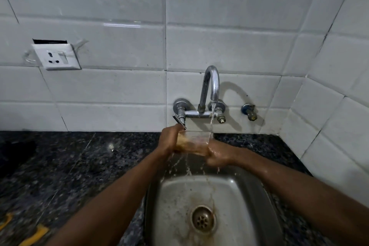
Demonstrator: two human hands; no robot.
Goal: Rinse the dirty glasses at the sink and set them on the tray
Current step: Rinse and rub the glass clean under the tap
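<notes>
Gripping a clear glass point(194, 142), the left hand point(169, 141) curled round one side while the wet right hand point(219, 156) wrapped the other. They held it under the tap's point(211, 86) running stream, above the steel sink point(173, 205). Brownish water spilled down towards the drain point(203, 219). Dark speckled tabletop point(60, 166) surrounded the sink.

both forearms point(111, 195) are bare to the frame's lower corners; the right hand point(217, 156) and its wrist glisten wet, the left hand point(169, 142) looks duller.
</notes>
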